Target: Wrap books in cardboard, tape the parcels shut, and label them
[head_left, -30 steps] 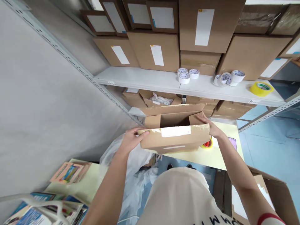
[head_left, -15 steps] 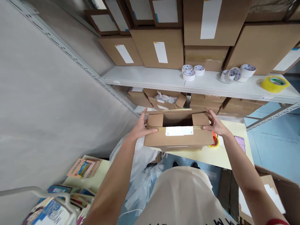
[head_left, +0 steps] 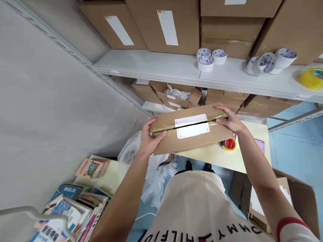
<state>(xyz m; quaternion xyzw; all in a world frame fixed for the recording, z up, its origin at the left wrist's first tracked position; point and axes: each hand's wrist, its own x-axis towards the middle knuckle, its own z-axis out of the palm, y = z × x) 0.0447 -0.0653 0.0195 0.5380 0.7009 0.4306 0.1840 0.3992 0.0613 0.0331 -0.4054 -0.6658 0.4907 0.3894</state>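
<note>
A brown cardboard box [head_left: 191, 139] with a white label split across its top seam lies on the pale yellow table [head_left: 242, 158], its two top flaps folded down and meeting. My left hand [head_left: 149, 137] grips the box's left end, fingers curled over the flaps. My right hand [head_left: 229, 119] presses on the far right edge of the lid, fingers bent over it. A red and yellow tape roll [head_left: 229, 144] sits on the table just right of the box, under my right wrist.
A white shelf [head_left: 156, 65] carries white tape rolls [head_left: 209, 59], more tape rolls [head_left: 271, 61] and a yellow roll [head_left: 311, 76] in front of stacked cartons. Open cartons [head_left: 176, 95] sit below. Books [head_left: 73, 208] lie lower left, crumpled plastic [head_left: 153, 174] beside them, an open carton [head_left: 295, 198] lower right.
The box stood open with its flaps up; now both top flaps are folded shut under my hands. My view has dropped lower.
</note>
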